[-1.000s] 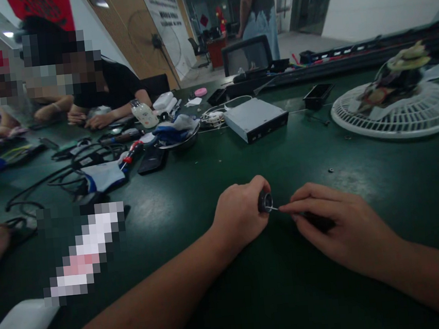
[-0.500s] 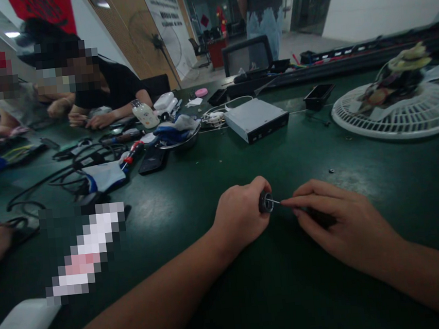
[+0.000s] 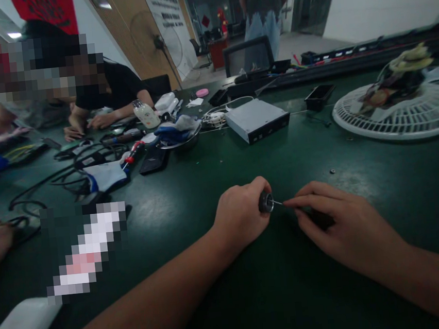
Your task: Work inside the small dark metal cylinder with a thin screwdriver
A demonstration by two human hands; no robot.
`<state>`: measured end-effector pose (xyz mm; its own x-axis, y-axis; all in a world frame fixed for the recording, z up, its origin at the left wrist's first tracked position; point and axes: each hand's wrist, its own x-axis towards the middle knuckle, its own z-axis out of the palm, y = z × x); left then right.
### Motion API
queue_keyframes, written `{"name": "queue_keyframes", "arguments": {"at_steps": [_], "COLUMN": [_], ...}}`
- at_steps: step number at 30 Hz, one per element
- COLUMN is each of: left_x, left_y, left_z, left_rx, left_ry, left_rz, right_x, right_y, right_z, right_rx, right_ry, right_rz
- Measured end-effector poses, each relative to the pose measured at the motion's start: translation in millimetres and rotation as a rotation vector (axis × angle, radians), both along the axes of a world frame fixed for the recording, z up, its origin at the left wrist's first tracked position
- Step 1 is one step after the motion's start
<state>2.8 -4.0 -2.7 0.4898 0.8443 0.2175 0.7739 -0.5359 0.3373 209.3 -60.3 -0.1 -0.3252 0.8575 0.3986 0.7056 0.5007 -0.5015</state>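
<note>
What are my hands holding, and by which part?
Left hand: a cylinder, just behind its open end. Right hand: a thin tool, by the end away from the cylinder.

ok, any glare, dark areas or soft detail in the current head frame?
Head view: pale glare on the green tabletop beside the left hand and beyond the right hand; head view: tabletop's near part almost black; head view: thin metal shaft bright, its tip unclear; head view: standing person in background soft.
</note>
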Motion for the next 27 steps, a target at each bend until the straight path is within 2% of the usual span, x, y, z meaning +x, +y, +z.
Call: {"name": "queue_keyframes", "arguments": {"at_steps": [8,12,17,27], "left_x": [0.1,0.3,0.8,0.7], "left_y": [-0.8,-0.9,-1.1,-1.3], "left_z": [1.1,1.7,1.1,0.1], "left_rx": [-0.004,0.001,0.006,0.005], "left_ry": [0.015,0.017,0.017,0.022], "left_rz": [-0.025,-0.017,-0.014,-0.014], "right_x": [0.7,-0.6,-0.9,1.7], "right_y": [-1.0,-1.6,-1.7,0.3], "right_z": [2.6,3.8,3.1,2.8], "right_rx": [-0.006,-0.033,0.009,0.022], "right_ry": [0.011,-0.021,-0.037,-0.022], "right_rz": [0.140,0.077,0.011,0.132]}}
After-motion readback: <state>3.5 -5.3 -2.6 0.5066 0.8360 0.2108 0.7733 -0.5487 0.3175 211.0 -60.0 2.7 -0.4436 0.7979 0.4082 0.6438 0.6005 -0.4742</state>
